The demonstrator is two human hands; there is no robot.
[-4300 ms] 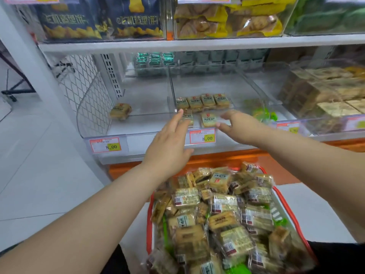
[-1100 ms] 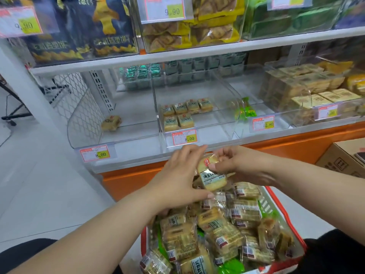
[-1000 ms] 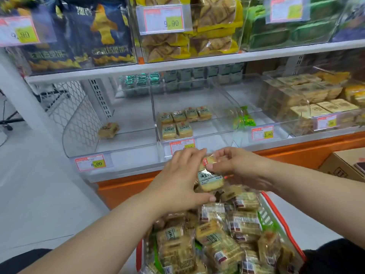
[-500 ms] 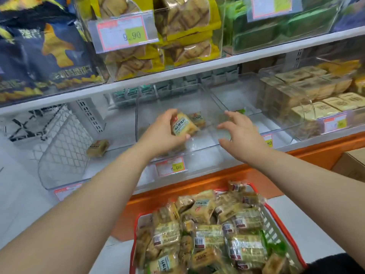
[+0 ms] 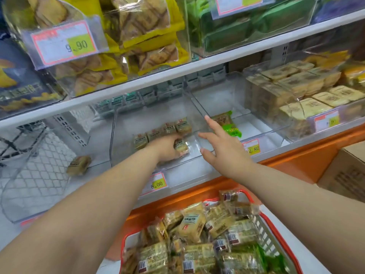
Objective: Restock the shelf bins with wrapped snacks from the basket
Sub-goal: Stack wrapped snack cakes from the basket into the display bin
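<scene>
- Left hand inside the clear plastic bin, fingers curled round a square wrapped snack at the bin floor, just near of the far row.
- Row of snacks: four glossy square packs, side by side.
- Right hand fingers spread, holding nothing, at the bin's right wall.
- Red wire basket near, bottom centre, heaped with crinkly film packs.
- One loose pack on the left, beside the white mesh divider.

L hand holds wrapped snack in clear bin; R hand spread just beside.
</scene>
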